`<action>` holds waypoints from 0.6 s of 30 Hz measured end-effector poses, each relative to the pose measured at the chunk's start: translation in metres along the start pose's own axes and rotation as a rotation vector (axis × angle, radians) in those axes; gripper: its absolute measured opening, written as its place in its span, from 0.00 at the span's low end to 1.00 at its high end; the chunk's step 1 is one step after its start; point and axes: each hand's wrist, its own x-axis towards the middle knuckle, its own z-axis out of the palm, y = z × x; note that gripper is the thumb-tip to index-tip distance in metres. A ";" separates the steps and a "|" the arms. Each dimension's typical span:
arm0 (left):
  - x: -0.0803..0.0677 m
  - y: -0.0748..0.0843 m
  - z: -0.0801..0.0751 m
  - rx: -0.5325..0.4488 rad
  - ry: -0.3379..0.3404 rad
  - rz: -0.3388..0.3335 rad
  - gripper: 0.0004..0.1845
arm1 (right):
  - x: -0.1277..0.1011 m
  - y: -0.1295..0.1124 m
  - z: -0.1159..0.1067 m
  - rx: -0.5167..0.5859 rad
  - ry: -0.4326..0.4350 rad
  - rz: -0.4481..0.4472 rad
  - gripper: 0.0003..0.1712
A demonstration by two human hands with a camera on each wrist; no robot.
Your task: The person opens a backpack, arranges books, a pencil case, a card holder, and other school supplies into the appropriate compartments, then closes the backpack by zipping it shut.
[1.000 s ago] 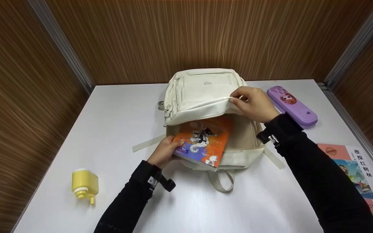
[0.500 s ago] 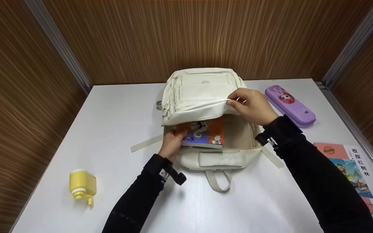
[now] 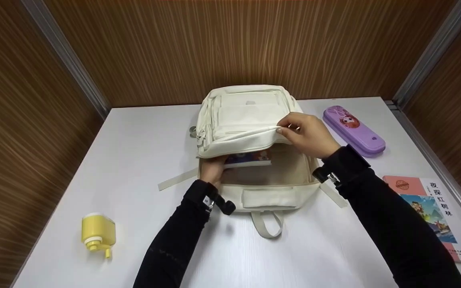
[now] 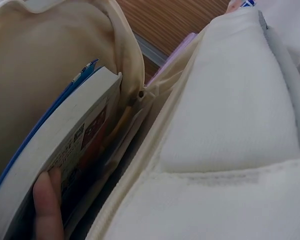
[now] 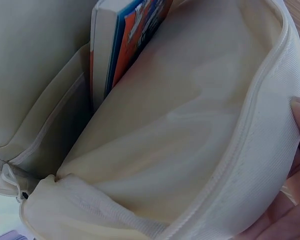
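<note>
The left hand (image 3: 211, 170) is gripping the book (image 3: 248, 159) inside the backpack (image 3: 250, 120); the right hand (image 3: 308, 134) is pinching its flap open; next, releasing.

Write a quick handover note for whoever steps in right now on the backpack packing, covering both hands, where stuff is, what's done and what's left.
Left hand: grips the orange book, which is almost fully inside the cream backpack.
Right hand: pinches the backpack's opening flap and holds it up.
Done: the book sits in the main compartment, only its edge showing.
Left, probably: let go of the book. Outside on the white table lie the purple pencil case, a second book at the right, and a yellow bottle at the left. The zipper is open.
</note>
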 end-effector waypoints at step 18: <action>0.093 -0.067 -0.009 0.407 0.098 0.144 0.25 | -0.001 -0.001 0.003 0.028 0.000 0.007 0.04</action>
